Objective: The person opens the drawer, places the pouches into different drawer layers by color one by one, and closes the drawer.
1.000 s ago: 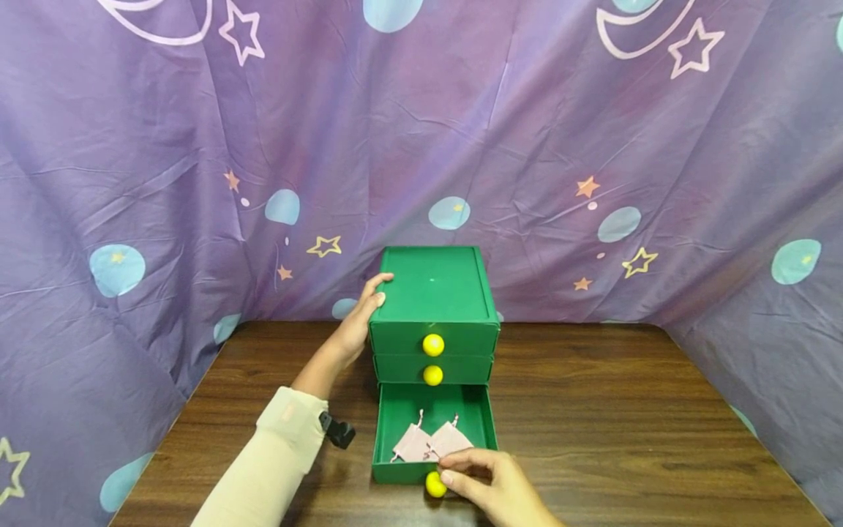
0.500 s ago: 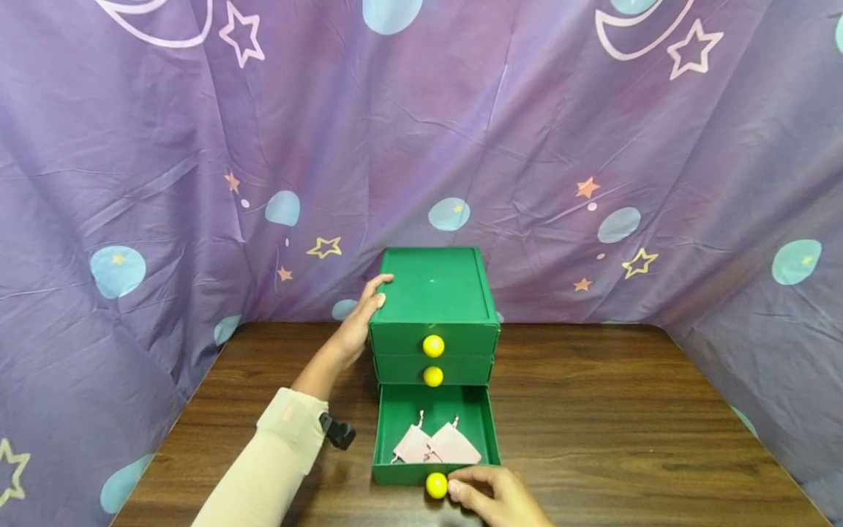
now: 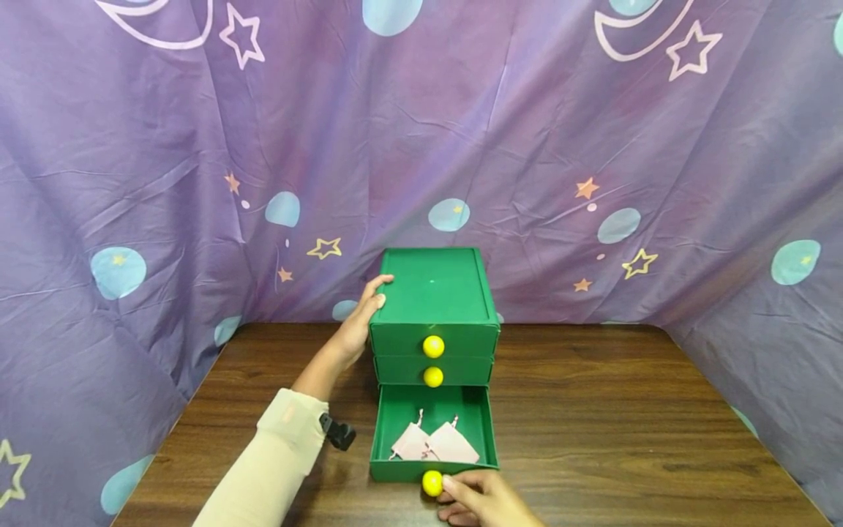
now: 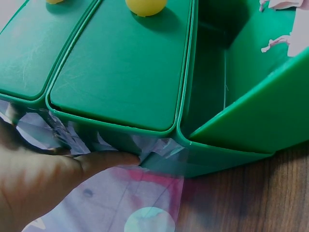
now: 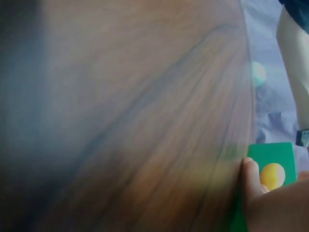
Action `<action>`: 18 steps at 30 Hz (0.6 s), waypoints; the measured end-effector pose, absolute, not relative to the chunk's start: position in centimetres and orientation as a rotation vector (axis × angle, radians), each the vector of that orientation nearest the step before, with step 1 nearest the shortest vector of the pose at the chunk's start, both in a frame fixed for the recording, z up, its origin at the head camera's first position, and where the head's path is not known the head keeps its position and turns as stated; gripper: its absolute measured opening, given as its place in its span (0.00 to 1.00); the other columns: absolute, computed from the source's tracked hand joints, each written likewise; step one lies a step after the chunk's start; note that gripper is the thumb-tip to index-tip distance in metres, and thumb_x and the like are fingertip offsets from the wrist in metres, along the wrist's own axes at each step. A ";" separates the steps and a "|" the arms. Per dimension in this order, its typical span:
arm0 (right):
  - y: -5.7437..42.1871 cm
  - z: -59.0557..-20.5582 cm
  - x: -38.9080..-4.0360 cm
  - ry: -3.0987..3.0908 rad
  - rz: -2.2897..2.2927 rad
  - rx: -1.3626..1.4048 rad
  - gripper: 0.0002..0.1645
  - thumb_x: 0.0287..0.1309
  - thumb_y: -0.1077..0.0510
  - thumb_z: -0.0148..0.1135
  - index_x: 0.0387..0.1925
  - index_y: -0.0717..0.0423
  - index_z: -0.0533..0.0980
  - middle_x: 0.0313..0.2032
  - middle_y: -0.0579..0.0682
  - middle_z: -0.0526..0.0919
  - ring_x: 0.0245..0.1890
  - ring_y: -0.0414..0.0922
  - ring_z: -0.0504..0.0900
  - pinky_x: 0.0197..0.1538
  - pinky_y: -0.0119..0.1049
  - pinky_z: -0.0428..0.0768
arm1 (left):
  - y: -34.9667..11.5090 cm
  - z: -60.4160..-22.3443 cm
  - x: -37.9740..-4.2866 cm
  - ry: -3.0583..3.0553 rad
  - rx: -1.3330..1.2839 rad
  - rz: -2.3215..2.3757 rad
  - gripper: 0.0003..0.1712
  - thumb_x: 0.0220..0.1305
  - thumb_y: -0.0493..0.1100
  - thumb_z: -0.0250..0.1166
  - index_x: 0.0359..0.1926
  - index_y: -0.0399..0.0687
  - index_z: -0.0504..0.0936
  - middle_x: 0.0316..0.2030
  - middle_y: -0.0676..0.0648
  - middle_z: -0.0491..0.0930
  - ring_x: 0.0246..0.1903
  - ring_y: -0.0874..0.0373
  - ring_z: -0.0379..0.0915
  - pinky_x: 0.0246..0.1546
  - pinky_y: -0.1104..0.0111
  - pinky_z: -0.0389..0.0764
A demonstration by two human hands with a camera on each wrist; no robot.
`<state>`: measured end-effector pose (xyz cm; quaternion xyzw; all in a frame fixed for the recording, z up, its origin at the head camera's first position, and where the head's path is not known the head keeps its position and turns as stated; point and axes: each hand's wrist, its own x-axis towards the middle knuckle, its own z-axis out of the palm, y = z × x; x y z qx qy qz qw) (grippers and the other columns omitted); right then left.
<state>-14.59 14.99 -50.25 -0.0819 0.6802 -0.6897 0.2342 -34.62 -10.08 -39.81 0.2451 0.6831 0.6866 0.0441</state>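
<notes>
A green drawer cabinet [image 3: 431, 285] with yellow ball knobs stands on the table, its bottom drawer [image 3: 378, 432] pulled out. Two pale pink drawstring pouches [image 3: 453, 443] lie inside that drawer, one slightly overlapping the other. My left hand [image 3: 358, 322] rests against the cabinet's left side, fingertips at its top edge. In the left wrist view the thumb [image 4: 113, 159] lies straight along the side wall. My right hand [image 3: 484, 499] is at the bottom drawer's yellow knob [image 3: 432, 483], thumb tip on the knob's right side and the other fingers curled beneath and behind.
The upper two drawers, with their yellow knobs [image 3: 432, 346], are closed. A brown wooden table [image 3: 593, 424] extends to both sides of the cabinet. Behind it hangs a purple curtain [image 3: 527, 146] printed with moons and stars. The left wrist wears a black camera [image 3: 338, 432].
My right hand has come off the drawer's front rim and moved beside and below the knob. The drawer has shifted slightly left and inward. My left hand stays where it was.
</notes>
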 end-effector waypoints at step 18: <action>13.1 -51.1 -14.6 1.670 -1.969 -0.002 0.21 0.75 0.53 0.58 0.47 0.72 0.79 0.41 0.65 0.88 0.41 0.48 0.90 0.46 0.37 0.86 | -10.1 -39.8 -34.5 2.077 0.776 2.114 0.31 0.79 0.46 0.38 0.79 0.46 0.50 0.78 0.37 0.43 0.71 0.42 0.49 0.74 0.48 0.49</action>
